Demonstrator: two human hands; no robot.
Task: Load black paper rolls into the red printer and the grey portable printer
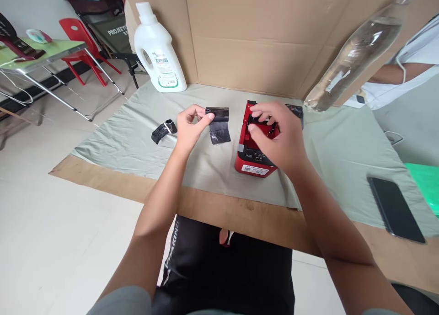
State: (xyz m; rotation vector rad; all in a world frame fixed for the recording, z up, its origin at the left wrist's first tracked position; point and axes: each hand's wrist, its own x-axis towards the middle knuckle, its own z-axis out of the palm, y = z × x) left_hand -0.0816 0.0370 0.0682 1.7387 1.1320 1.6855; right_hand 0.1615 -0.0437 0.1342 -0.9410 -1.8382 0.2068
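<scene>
My left hand [194, 127] pinches the left end of a small black roll [219, 114], from which a loose black flap hangs down over the cloth. To its right stands a red and black device [254, 162] with its top open and a white label on the near side. My right hand [279, 132] is over the device's open top, thumb and fingers apart, with nothing visible between them. Another black roll [168, 126] with a loose tail lies left of my left hand. Part of a black piece [297, 112] shows behind my right hand.
A white detergent bottle [161, 54] stands at the back left before a cardboard panel [254, 40]. A clear liquid-filled bottle [353, 63] is at the back right. A black phone [396, 209] lies at the right. Beyond the panel, a person's arm [387, 74] shows.
</scene>
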